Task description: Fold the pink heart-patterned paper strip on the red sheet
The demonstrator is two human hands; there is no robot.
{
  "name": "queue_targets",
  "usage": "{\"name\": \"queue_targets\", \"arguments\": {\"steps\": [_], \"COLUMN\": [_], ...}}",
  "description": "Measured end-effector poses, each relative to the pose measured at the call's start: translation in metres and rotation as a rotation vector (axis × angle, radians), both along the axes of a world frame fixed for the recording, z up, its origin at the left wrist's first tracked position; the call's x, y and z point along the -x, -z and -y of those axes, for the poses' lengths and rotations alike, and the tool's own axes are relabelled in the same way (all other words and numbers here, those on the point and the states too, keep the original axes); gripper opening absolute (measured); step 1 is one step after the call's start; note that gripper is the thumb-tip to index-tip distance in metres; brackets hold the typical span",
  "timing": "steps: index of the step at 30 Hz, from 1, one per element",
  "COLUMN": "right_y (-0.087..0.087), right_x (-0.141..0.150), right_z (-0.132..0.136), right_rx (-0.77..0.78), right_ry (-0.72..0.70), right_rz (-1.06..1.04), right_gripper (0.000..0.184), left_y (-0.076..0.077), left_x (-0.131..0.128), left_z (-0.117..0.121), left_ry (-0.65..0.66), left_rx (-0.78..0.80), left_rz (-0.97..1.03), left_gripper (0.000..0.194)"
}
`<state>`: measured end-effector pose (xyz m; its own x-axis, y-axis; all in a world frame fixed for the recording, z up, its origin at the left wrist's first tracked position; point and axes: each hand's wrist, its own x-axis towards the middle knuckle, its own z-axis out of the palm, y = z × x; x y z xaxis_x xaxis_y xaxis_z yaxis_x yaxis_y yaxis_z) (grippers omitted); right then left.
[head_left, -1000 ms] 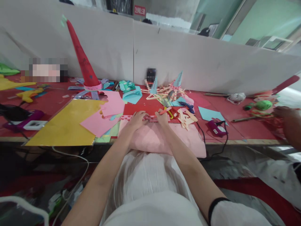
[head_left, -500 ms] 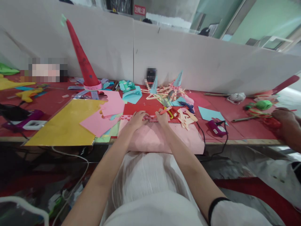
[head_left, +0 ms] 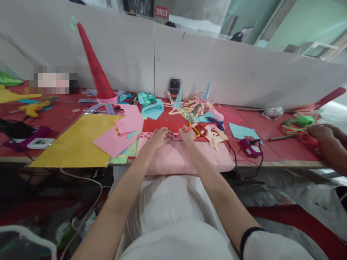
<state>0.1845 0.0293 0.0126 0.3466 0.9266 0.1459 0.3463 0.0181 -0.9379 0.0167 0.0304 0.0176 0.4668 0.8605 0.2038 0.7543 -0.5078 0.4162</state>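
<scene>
My left hand lies on a pink strip with red hearts at the far edge of a large pink paper sheet that hangs over the table's front edge. Its fingers are curled and pressed down on the strip. My right hand is closed on scissors with orange-red and yellow handles, at the strip's right end. A red sheet lies just beyond both hands.
A yellow sheet and pink sheets lie to the left. A tall red cone stands at the back left. Cut paper strips, a purple glue gun with its cord, and another person's hand are to the right.
My hands stay nearly still on the strip. The other person's hand at the right has shifted a little leftward over the table.
</scene>
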Motion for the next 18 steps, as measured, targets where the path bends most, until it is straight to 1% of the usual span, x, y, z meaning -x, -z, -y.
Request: {"name": "queue_targets", "arguments": {"steps": [6, 12, 18], "right_y": [0.000, 0.007, 0.010], "right_x": [-0.002, -0.005, -0.005], "right_z": [0.000, -0.005, -0.007], "right_rx": [-0.026, -0.072, -0.153], "right_ry": [-0.014, -0.029, 0.052], "right_rz": [-0.037, -0.095, -0.043], "right_gripper": [0.026, 0.024, 0.025], "left_y": [0.000, -0.002, -0.004], "left_x": [0.000, 0.000, 0.000], "left_z": [0.000, 0.002, 0.003], "left_ry": [-0.006, -0.005, -0.007], "left_rx": [0.005, -0.007, -0.030], "left_rz": [0.003, -0.002, 0.009], "left_gripper": [0.029, 0.029, 0.026]}}
